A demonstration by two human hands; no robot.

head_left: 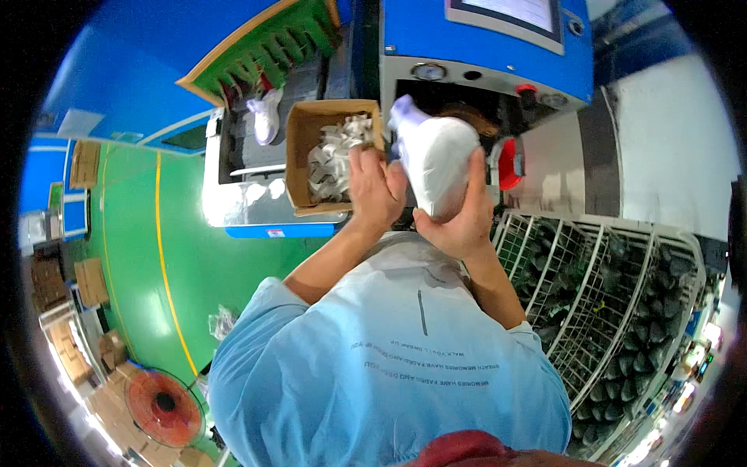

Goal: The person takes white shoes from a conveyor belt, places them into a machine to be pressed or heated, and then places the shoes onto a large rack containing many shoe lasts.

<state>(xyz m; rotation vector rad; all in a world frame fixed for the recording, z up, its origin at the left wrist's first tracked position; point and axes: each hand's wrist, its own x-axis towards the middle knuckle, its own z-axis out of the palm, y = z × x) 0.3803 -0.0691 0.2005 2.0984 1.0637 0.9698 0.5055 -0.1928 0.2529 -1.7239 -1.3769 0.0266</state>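
My right hand [464, 214] grips a white shoe upper [442, 159] with pale lavender parts, its smooth rounded end turned toward the right. Fingers and thumb wrap around the near end of the upper. To the left of it, my left hand [375, 189] is held over the near right edge of a cardboard box [299, 173], fingers stretched out and thumb apart, with nothing visible in it. Inside the box lie many crumpled white pieces [334, 159]. Whether the fingertips touch them I cannot tell.
A blue machine [498, 58] with a gauge and screen stands ahead. Another white shoe [265, 118] rests on the machine bed at left. Wire racks [576, 272] with dark shoe-shaped pieces stand at right. A fan [163, 403] is at lower left on the green floor [128, 233].
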